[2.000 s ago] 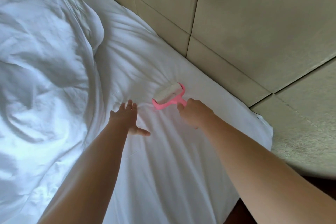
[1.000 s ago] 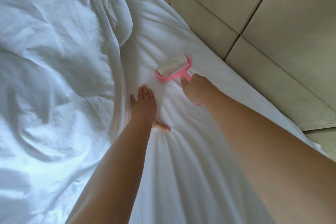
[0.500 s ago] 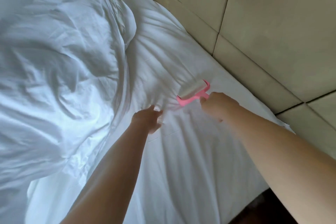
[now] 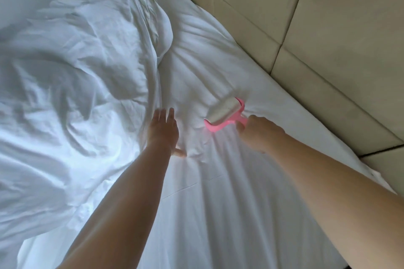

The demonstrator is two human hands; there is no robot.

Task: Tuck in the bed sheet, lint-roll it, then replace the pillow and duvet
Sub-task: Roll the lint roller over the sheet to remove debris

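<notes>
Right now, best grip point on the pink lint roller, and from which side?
Grip the lint roller by its short pink handle stub, approaching from the near side, as the right hand does. The white sticky drum lies on the bed sheet and faces away towards the headboard, so only the handle offers a hold.

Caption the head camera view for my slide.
Right hand runs pink-handled lint roller over white bed sheet; flat left hand steadies it.

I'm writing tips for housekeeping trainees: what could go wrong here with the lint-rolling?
1. The bed sheet is puckered around the lint roller; the sticky roll may grab and drag the folds rather than clean them.
2. The left hand presses flat only beside the roller, so the fabric ahead may still bunch.
3. The heaped duvet covers part of the sheet, which could go unrolled.
</notes>
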